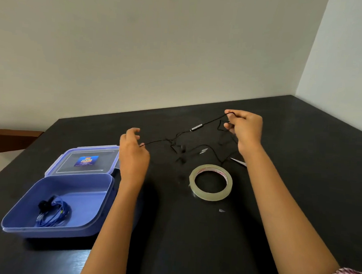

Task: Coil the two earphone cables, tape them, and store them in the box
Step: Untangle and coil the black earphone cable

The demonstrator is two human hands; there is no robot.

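Note:
A black earphone cable [184,133] with a silver inline remote [196,127] is stretched above the dark table between both hands. My left hand [133,153] pinches one end at the left. My right hand [245,129] pinches the other end at the right, raised higher. The cable's tangled middle and earbuds [181,150] hang down onto the table. A coiled blue earphone cable [53,213] lies inside the open blue box [101,197] at the left. A roll of clear tape [211,182] lies flat in front of the black cable.
The box's clear lid [86,160] lies flat behind the box. A small tape scrap [221,210] sits near the roll, and a pale object [238,161] shows by my right wrist. The table [301,143] meets the walls at the back and right.

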